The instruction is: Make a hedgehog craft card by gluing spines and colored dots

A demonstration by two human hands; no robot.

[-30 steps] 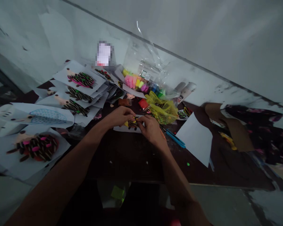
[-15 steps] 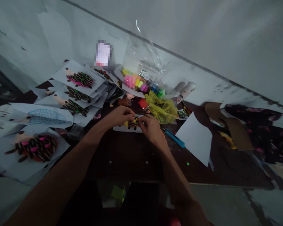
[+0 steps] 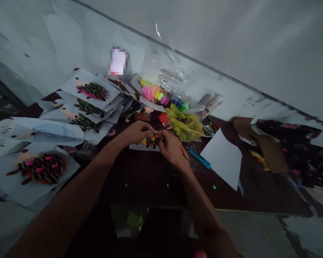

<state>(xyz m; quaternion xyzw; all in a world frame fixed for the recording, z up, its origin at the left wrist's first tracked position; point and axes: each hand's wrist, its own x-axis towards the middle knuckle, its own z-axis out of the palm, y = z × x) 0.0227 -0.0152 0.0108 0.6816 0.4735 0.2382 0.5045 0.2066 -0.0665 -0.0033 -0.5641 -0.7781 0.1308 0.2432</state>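
Observation:
Between my hands a small hedgehog picture (image 3: pixel 151 141) lies on a white sheet (image 3: pixel 144 147), with dark striped seeds on its back and yellow bits that look like clay. My left hand (image 3: pixel 138 132) reaches over its left and upper side, fingers bent and pressed together at the seeds. From the right, my right hand (image 3: pixel 170 145) bends over the picture, thumb and forefinger closed close to the left fingertips. Whatever is pinched is too small or hidden to name. Part of the hedgehog is covered by the fingers.
Finished hedgehog pictures (image 3: pixel 93 91) are stacked at left. Behind my hands are a yellow plastic bag (image 3: pixel 187 125), a red clay packet (image 3: pixel 163 119) and a clear bag of coloured clay (image 3: pixel 158 94). Blue scissors (image 3: pixel 200 158) and blank paper (image 3: pixel 223 157) lie right. Cardboard (image 3: pixel 274 152) is farther right.
My right hand has shifted slightly left, its fingers now over the hedgehog's upper side. More of an orange object shows beside my right hand. The left hand stays nearly in place.

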